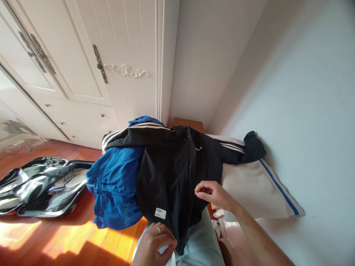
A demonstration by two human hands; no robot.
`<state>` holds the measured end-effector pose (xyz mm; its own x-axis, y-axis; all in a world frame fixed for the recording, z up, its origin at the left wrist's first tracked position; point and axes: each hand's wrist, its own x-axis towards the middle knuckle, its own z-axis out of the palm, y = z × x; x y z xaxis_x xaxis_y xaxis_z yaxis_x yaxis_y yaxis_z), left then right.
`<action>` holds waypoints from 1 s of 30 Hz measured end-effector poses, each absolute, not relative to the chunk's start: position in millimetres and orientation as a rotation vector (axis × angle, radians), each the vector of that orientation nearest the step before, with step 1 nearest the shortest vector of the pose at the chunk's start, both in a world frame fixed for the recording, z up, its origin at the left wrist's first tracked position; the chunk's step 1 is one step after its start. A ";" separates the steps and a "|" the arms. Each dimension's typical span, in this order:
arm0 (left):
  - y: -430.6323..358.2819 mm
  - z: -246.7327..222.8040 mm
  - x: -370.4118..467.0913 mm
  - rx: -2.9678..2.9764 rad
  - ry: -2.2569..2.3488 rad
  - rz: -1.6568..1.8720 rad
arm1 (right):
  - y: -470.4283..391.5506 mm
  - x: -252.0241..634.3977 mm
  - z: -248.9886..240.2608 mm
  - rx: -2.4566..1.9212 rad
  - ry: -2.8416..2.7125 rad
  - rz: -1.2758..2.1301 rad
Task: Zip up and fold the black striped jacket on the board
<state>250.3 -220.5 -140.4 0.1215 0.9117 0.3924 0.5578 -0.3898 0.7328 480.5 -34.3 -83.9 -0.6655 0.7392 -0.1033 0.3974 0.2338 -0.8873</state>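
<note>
A black jacket (166,173) with white sleeve stripes and a small white label near its hem lies spread out before me, its front zip running down the middle. At the lower hem is my left hand (158,242), a ring on one finger, its thumb and fingertips pinched together at the jacket's edge beside the zip. My right hand (213,194) is over the right front panel with its fingers curled toward the thumb; I see nothing in them. Under the jacket's left side hangs a blue gathered garment (118,184). To the right, a cream cloth with a blue stripe (257,188) shows beneath the sleeve.
An open suitcase (47,188) with clothes and shiny packing lies on the wooden floor (105,244) at the left. White wardrobe doors (133,44) stand behind, and a pale wall (310,111) rises at the right. My light green trousers (203,244) show below the jacket.
</note>
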 end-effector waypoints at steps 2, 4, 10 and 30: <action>-208.6 -137.8 246.8 2.003 1.423 1.186 | -16.3 476.0 -83.7 -1.032 -2.094 1.371; -197.7 -133.8 244.4 2.001 1.421 1.215 | 6.5 471.0 -81.6 -1.037 -2.006 1.347; -170.5 -123.3 240.3 1.930 1.478 1.224 | 98.1 443.2 -76.3 -1.248 -1.979 1.122; -93.5 -73.7 234.0 1.767 1.560 1.671 | 107.4 425.3 -73.4 -1.225 -2.107 0.985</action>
